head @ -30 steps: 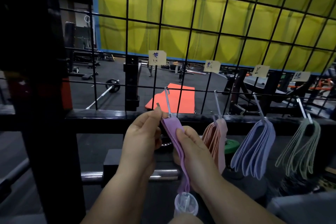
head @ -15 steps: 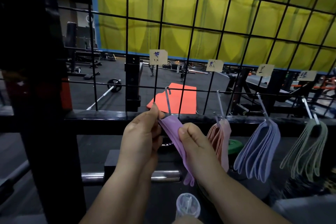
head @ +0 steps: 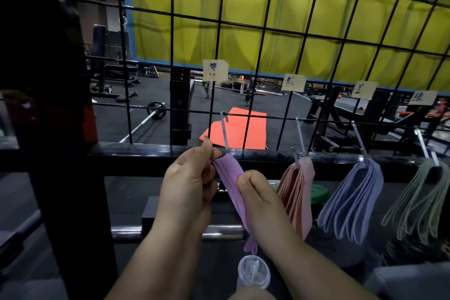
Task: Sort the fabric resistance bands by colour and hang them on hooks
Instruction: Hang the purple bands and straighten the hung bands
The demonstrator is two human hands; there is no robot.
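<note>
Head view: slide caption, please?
Left hand and right hand pinch purple band at leftmost hook; pink bands, blue bands, green bands hang alongside.

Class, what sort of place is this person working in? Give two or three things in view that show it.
Most likely a gym: a barbell and an orange mat lie on the floor, and resistance bands hang grouped by colour.

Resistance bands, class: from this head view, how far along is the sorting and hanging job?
Done: pink bands, blue bands and green bands hang in separate bunches. In hand: left hand and right hand pinch one purple band at the leftmost hook. Left: seating it there; whether it is looped on, or more bands wait, cannot be told.
</note>
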